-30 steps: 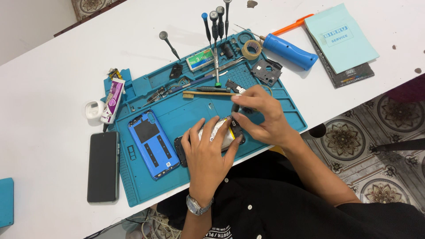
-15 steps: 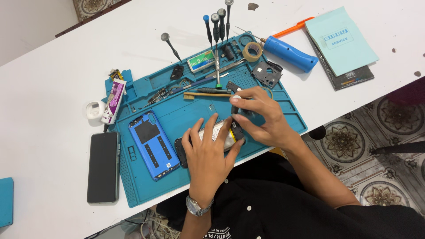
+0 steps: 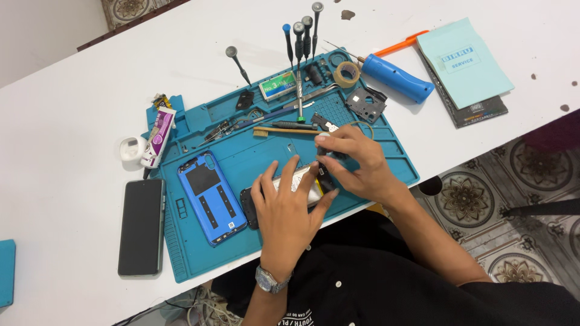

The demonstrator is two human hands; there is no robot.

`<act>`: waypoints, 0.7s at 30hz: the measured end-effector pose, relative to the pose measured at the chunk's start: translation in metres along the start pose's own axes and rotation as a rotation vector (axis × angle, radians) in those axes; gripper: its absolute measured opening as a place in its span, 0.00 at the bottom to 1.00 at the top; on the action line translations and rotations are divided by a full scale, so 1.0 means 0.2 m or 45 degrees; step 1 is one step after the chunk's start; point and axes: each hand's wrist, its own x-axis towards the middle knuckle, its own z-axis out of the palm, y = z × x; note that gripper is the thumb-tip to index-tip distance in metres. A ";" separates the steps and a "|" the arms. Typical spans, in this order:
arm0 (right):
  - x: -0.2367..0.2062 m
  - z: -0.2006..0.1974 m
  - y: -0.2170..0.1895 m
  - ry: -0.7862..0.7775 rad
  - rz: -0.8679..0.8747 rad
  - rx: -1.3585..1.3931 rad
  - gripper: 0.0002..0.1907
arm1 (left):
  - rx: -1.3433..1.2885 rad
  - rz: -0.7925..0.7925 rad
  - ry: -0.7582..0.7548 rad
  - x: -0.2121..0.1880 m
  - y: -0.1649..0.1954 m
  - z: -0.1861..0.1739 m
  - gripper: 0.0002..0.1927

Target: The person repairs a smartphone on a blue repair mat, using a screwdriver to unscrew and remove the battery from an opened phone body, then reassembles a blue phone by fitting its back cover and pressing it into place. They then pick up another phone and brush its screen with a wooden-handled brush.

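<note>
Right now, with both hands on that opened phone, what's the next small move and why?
Probably keep the left hand pressed flat on the opened phone and ease the right hand's fingertips along its top end; that hand is pinching there, and the blue back cover already lies aside.

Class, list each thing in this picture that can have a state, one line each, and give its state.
Opened phone with pale battery: back off, lying on the teal mat, under both hands.
Blue phone back cover: detached, inner side up.
Black phone: screen dark, flat on the white table.
Left hand: pressing down on the opened phone.
Right hand: fingertips pinched at the phone's top end.
Roll of tape: lying flat.
Purple-labelled tube: lying down.
</note>
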 end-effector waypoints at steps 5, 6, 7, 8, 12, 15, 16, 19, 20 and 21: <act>-0.01 0.01 0.02 0.352 0.084 -0.125 0.27 | 0.003 0.023 0.048 -0.02 0.01 0.00 0.29; -0.01 0.00 0.02 0.412 0.149 -0.121 0.27 | -0.001 0.026 0.040 -0.02 0.01 0.00 0.29; -0.01 0.00 0.02 0.474 0.211 -0.118 0.27 | -0.003 0.031 0.036 -0.01 0.00 -0.01 0.29; -0.01 -0.01 0.03 0.538 0.271 -0.116 0.27 | -0.006 0.039 0.032 -0.01 0.00 -0.01 0.29; -0.01 -0.01 0.02 0.522 0.297 -0.157 0.26 | 0.014 0.023 0.018 0.00 0.00 -0.01 0.29; 0.00 -0.01 0.02 0.504 0.333 -0.140 0.26 | -0.010 0.022 0.040 0.00 -0.01 0.00 0.29; 0.00 -0.01 0.02 0.497 0.349 -0.137 0.26 | -0.022 0.013 0.046 -0.01 -0.01 0.00 0.29; 0.00 0.00 0.02 0.486 0.374 -0.125 0.26 | -0.074 -0.015 0.061 -0.02 -0.01 0.01 0.28; 0.00 0.00 0.02 0.487 0.377 -0.121 0.26 | -0.094 -0.021 0.067 -0.01 -0.01 0.01 0.27; 0.00 0.00 0.03 0.480 0.359 -0.103 0.27 | -0.099 -0.034 0.085 -0.01 -0.01 0.02 0.29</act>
